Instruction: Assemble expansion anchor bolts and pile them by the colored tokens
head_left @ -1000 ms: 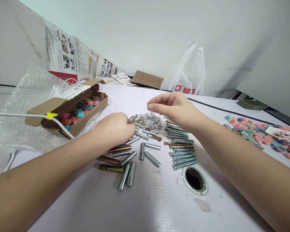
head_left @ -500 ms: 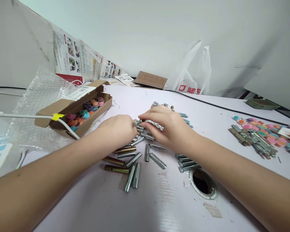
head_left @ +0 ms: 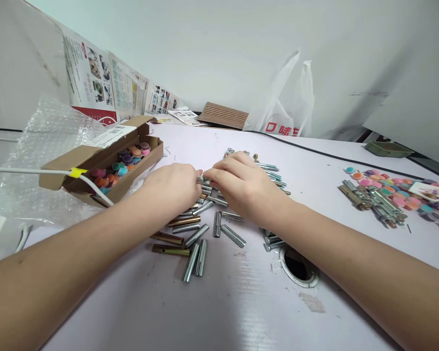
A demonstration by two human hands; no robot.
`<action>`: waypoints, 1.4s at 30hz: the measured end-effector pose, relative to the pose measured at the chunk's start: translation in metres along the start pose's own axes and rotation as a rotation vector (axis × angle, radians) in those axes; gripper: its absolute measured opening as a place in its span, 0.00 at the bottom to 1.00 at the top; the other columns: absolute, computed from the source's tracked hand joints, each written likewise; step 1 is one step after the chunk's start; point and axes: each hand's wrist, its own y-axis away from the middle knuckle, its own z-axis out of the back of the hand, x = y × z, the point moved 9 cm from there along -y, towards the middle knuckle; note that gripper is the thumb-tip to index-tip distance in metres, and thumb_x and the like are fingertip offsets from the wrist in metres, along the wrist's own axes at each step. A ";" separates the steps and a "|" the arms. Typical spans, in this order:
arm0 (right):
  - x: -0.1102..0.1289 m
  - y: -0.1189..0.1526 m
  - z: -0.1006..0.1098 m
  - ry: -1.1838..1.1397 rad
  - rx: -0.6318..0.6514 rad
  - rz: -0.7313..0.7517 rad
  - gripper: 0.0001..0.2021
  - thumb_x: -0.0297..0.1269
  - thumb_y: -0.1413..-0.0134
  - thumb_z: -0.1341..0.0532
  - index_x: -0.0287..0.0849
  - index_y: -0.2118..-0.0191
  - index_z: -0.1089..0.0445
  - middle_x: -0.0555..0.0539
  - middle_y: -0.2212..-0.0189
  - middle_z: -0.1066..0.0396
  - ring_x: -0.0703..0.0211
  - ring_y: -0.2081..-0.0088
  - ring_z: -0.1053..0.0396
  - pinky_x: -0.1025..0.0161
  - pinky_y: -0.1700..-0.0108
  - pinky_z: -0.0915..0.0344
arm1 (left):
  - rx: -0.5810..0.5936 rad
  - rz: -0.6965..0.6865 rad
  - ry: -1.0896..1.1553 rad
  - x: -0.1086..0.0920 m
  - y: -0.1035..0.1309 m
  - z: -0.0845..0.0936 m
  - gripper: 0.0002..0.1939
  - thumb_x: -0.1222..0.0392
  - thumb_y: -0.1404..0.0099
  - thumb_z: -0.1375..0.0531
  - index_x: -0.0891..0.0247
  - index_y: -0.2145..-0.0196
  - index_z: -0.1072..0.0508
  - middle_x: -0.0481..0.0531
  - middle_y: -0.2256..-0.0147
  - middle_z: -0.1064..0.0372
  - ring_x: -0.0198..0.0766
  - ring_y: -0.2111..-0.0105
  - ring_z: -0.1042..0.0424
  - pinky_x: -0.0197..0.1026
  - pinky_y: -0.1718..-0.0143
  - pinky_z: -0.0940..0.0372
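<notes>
My left hand (head_left: 173, 187) is closed around a metal expansion bolt (head_left: 204, 179), whose end pokes out past the thumb and forefinger. Thumb and fingertips of my right hand (head_left: 241, 183) pinch that protruding end, where the nut sits; the fingers partly cover it. Below both hands lie loose metal sleeves (head_left: 233, 236), mostly silver, along with brass-coloured sleeves (head_left: 171, 250). Behind my right hand are small nuts (head_left: 229, 152) and a row of thin threaded bolts (head_left: 269, 167). More bolts (head_left: 272, 242) lie partly hidden beneath my right forearm.
An open cardboard box (head_left: 131, 176) of coloured caps stands left, beside bubble wrap (head_left: 32, 161) and a white cable (head_left: 29, 169). At right lie assembled expansion bolts (head_left: 382, 204) and coloured caps (head_left: 398, 195). A round hole (head_left: 298, 267) opens in the table. A plastic bag (head_left: 287, 105) stands behind.
The whole view has shifted slightly, so things appear a little further left and up. My right fingers have changed their grip at the bolt's end; both hands stay together.
</notes>
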 end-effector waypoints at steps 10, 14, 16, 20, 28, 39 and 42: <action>-0.018 0.001 -0.018 0.005 0.237 -0.375 0.17 0.38 0.30 0.47 0.33 0.65 0.26 0.41 0.70 0.25 0.54 0.68 0.36 0.57 0.62 0.40 | -0.072 -0.019 -0.031 -0.007 -0.001 0.005 0.25 0.54 0.30 0.56 0.69 0.57 0.21 0.73 0.64 0.24 0.62 0.59 0.23 0.50 0.66 0.35; -0.023 0.009 -0.019 -0.139 0.240 -0.493 0.11 0.35 0.33 0.44 0.34 0.60 0.27 0.42 0.66 0.24 0.54 0.65 0.34 0.58 0.61 0.38 | -0.131 -0.029 0.018 0.002 -0.003 0.011 0.20 0.50 0.33 0.50 0.65 0.65 0.23 0.68 0.68 0.25 0.59 0.64 0.24 0.46 0.72 0.42; -0.026 0.013 -0.017 -0.197 0.166 -0.478 0.09 0.31 0.35 0.43 0.34 0.56 0.27 0.42 0.63 0.24 0.53 0.61 0.32 0.57 0.58 0.36 | -0.149 -0.056 0.104 0.006 -0.002 0.014 0.15 0.47 0.39 0.43 0.61 0.66 0.25 0.61 0.71 0.27 0.52 0.71 0.27 0.43 0.76 0.47; -0.051 0.029 -0.011 -0.246 0.006 -0.602 0.09 0.30 0.37 0.41 0.37 0.54 0.26 0.43 0.61 0.22 0.53 0.59 0.27 0.56 0.55 0.32 | -0.098 -0.210 0.415 -0.002 0.002 0.015 0.17 0.43 0.40 0.39 0.58 0.60 0.25 0.47 0.78 0.34 0.38 0.79 0.38 0.40 0.77 0.50; -0.078 0.045 0.000 -0.374 -0.210 -0.741 0.11 0.35 0.38 0.38 0.40 0.53 0.24 0.45 0.58 0.21 0.56 0.58 0.23 0.56 0.54 0.28 | -0.101 -0.424 0.680 -0.010 -0.003 0.017 0.26 0.42 0.26 0.55 0.59 0.54 0.23 0.50 0.65 0.25 0.34 0.75 0.37 0.38 0.72 0.43; -0.071 0.039 0.002 -0.348 -0.112 -0.667 0.22 0.49 0.31 0.46 0.40 0.69 0.26 0.48 0.74 0.26 0.64 0.71 0.31 0.63 0.68 0.38 | -0.091 -0.497 0.885 -0.013 -0.005 0.019 0.25 0.43 0.26 0.52 0.63 0.68 0.26 0.51 0.68 0.24 0.36 0.67 0.32 0.38 0.61 0.37; -0.075 0.044 -0.004 -0.419 -0.067 -0.750 0.29 0.53 0.28 0.55 0.39 0.72 0.30 0.48 0.77 0.30 0.64 0.73 0.33 0.63 0.69 0.40 | -0.099 -0.521 0.878 -0.015 -0.003 0.020 0.24 0.44 0.26 0.52 0.63 0.67 0.26 0.50 0.68 0.24 0.35 0.66 0.31 0.37 0.60 0.37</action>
